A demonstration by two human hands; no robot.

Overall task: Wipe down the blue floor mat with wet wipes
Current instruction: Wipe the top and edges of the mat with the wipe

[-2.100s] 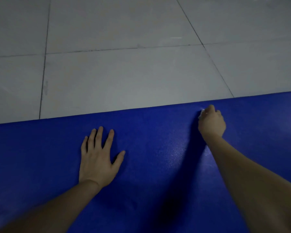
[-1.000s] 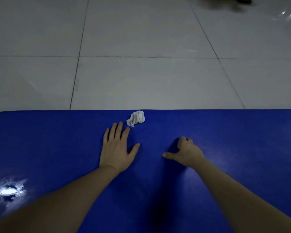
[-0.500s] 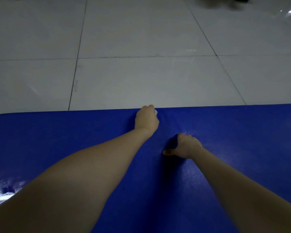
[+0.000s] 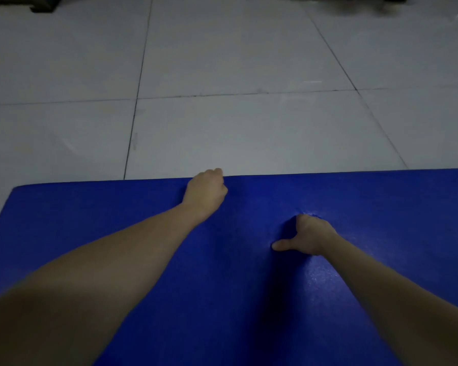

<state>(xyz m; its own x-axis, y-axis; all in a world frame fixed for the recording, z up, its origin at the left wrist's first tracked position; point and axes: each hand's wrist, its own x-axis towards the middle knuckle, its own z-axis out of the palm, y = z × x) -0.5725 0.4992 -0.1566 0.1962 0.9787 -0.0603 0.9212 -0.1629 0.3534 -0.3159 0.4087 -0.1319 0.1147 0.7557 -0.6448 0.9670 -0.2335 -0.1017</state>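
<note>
Blue, the floor mat (image 4: 381,207) is spread on the tiled floor (image 4: 249,128); a damp sheen is seen beside the right forearm (image 4: 381,291), so the wiping is judged partly done. At its far edge the left hand (image 4: 206,192) is curled, its grip judged closed on a hidden wet wipe. The right hand (image 4: 306,237) is braced nearby, grip curled on nothing.

- The mat (image 4: 236,286) lies flat on the tiled floor (image 4: 249,133), its far edge running across from left to right and its far-left corner in view.
- The left hand (image 4: 205,192) sits on the mat right at that far edge, touching it.
- The right hand (image 4: 308,237) rests on the mat, nearer and to the right of the left one, well apart from it.
- Behind the mat, far across the floor, dim shapes (image 4: 41,2) stand, too dark to tell.
</note>
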